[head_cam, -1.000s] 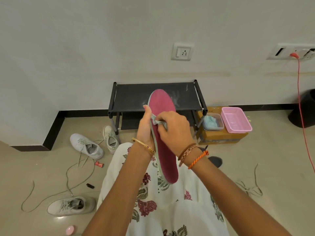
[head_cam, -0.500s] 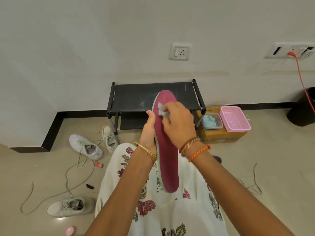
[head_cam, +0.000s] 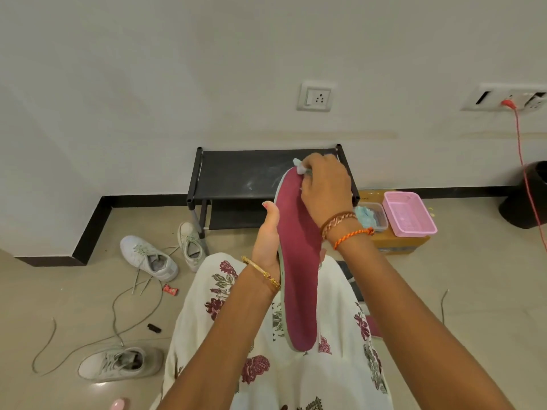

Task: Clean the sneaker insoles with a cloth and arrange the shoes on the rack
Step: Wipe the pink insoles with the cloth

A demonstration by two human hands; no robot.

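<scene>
A long magenta insole point(head_cam: 299, 267) with a pale grey edge stands nearly upright over my lap. My left hand point(head_cam: 268, 238) grips its left edge around the middle, thumb up. My right hand point(head_cam: 324, 187) pinches a small pale cloth point(head_cam: 299, 166) against the insole's top end, its fingers curled round the cloth. A black two-tier shoe rack point(head_cam: 236, 173) stands against the wall behind the insole. White sneakers lie on the floor at left: one point(head_cam: 148, 257) near the wall corner, one point(head_cam: 191, 245) by the rack leg, one point(head_cam: 120, 363) nearer me.
Loose laces point(head_cam: 118, 315) trail over the floor at left. Right of the rack a cardboard box point(head_cam: 396, 245) carries a pink basket point(head_cam: 410, 214) and a clear tub point(head_cam: 374, 217). A black bin point(head_cam: 527, 196) and a red cable point(head_cam: 525, 173) are at far right.
My right hand with the cloth has slid up the insole from its upper middle to the top end. The left hand keeps its hold on the insole's edge.
</scene>
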